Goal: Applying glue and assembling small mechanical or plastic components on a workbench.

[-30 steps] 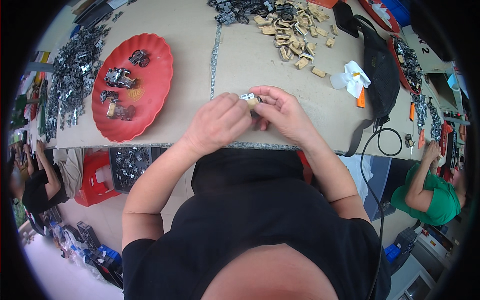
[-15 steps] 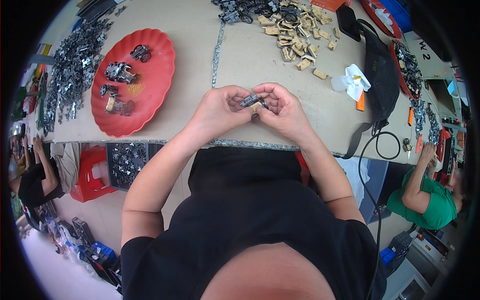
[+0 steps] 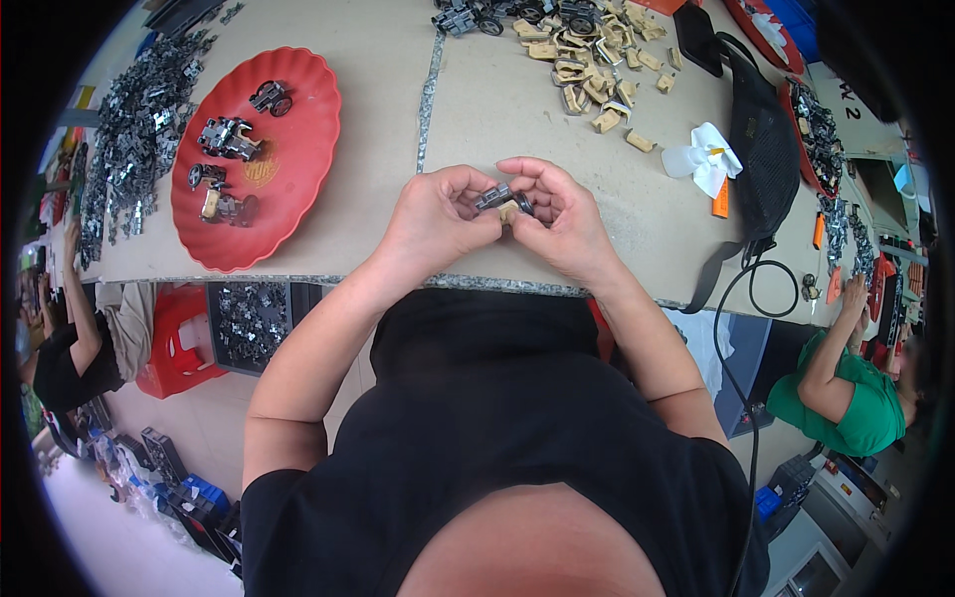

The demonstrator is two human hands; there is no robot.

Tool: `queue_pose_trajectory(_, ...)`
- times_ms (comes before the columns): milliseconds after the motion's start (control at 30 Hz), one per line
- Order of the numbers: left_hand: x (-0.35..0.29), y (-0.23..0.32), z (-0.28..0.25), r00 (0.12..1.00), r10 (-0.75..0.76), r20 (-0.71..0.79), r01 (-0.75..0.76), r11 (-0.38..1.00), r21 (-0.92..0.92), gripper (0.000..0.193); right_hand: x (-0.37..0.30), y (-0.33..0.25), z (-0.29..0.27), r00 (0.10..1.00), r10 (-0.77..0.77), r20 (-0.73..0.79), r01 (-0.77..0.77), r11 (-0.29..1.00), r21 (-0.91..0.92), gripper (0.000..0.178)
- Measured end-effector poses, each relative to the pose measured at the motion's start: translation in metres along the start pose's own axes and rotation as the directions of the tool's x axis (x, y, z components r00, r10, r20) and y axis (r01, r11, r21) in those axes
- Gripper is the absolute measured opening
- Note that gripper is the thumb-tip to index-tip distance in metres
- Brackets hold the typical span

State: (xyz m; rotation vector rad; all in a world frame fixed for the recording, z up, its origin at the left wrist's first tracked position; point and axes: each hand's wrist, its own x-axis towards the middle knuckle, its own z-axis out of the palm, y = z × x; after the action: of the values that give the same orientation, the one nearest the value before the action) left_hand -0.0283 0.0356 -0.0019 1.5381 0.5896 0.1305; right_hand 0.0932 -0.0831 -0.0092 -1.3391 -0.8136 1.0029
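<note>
In front of my chest, just above the table's near edge, both hands are closed around one small toy vehicle assembly (image 3: pixel 492 197). It is dark grey, with a black wheel on the right and a tan piece (image 3: pixel 508 212) on its lower side. My left hand (image 3: pixel 433 219) pinches the left end between thumb and fingers. The right hand (image 3: pixel 565 221) grips the wheel end, thumb against the tan piece, index finger raised. To the left, a scalloped red plate (image 3: pixel 316 119) carries several similar wheeled assemblies.
Tan parts (image 3: pixel 597 70) lie heaped at the far middle, beside dark wheeled assemblies (image 3: pixel 468 18). Dark small parts (image 3: pixel 139 129) spread at the far left. A white dispenser bottle (image 3: pixel 684 161), a black bag (image 3: pixel 764 149) and a cable (image 3: pixel 731 368) are rightward. Co-workers sit either side.
Both hands keep hold of the assembly, which has turned slightly. My right index finger has lifted a little. The view has shifted slightly, and the left co-worker's arm has moved.
</note>
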Motion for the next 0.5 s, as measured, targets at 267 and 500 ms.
queue_pose_trajectory(267, -0.001, 0.001, 0.008, 0.998, 0.058, -0.019, -0.058, 0.998, -0.023, 0.029, 0.005, 0.008, -0.004, 0.999, 0.039, -0.020, -0.037, 0.997, 0.069, 0.035)
queue_pose_trajectory(500, 0.002, -0.009, 0.016, 0.983, 0.111, -0.144, -0.123, 0.989, -0.076, 0.033, 0.003, 0.005, -0.004, 0.999, 0.042, -0.005, -0.041, 0.995, 0.096, 0.040)
